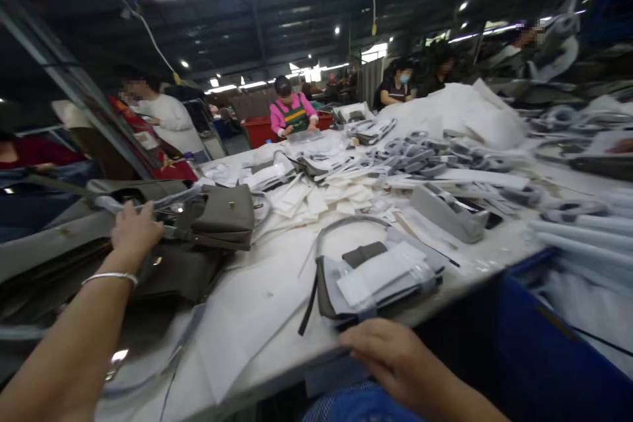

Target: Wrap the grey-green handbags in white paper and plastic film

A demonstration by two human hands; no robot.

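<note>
My left hand (136, 232) reaches to a pile of dark olive handbags at the left, its fingers curled over the wrapped strap of a handbag (225, 214) that lies on top. A silver bangle (109, 278) circles that wrist. Directly before me a handbag (380, 280) lies on the table, with white paper and clear plastic over its front and a wrapped handle arching behind. At the table's front edge, just below this bag, my right hand (390, 349) has its fingers stretched to the left and holds nothing visible.
White paper strips (326, 194) and many grey wrapped straps (420, 155) cover the table's middle. A blue bin (539, 336) with white material stands at the right front. Across the table, a co-worker in pink sleeves (289, 109) handles something; others work farther off.
</note>
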